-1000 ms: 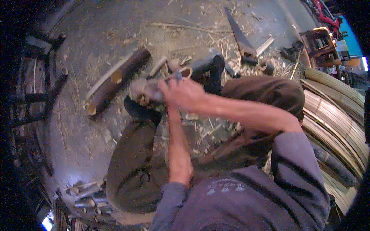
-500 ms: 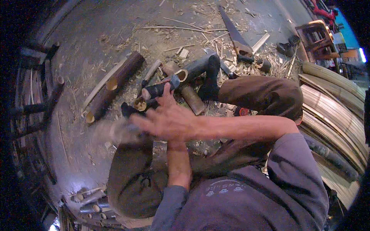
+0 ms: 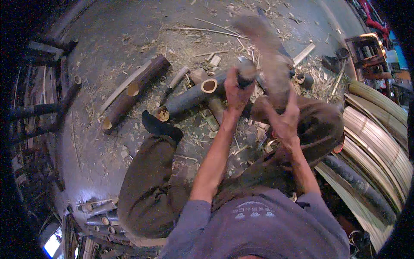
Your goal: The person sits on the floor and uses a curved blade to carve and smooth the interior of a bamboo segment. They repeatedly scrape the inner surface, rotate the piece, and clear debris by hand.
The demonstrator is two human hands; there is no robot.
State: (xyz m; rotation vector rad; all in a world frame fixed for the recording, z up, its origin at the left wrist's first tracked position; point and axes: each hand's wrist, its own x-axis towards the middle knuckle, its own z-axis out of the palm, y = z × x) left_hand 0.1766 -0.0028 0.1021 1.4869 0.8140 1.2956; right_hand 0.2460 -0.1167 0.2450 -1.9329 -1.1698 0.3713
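My left hand (image 3: 236,94) is closed around a short tool with a dark handle (image 3: 246,77), held upright over a dark bamboo pole (image 3: 184,101). Its rounded butt faces up, and its working end is hidden. A pale-rimmed oval opening shows in the pole's upper side just left of my hand. My right hand (image 3: 285,118) grips the near end of a wooden mallet (image 3: 272,71), smeared by motion and slanting up and left past the tool. The pole's left end is cut and lies beside my left foot in a dark sock (image 3: 160,126).
A thicker brown bamboo piece (image 3: 142,84) lies at left, beside a small tool with a pale handle (image 3: 177,77). Shavings and offcuts litter the floor. Behind the mallet is a partly hidden saw (image 3: 282,49). Curved slatted bamboo panels (image 3: 375,134) stand at right, with a wooden stool (image 3: 366,49) beyond.
Both hands have moved right and uncrossed. The dark-handled tool has moved from the pole's left part to right of the opening. The mallet has swung from far left to upper right.
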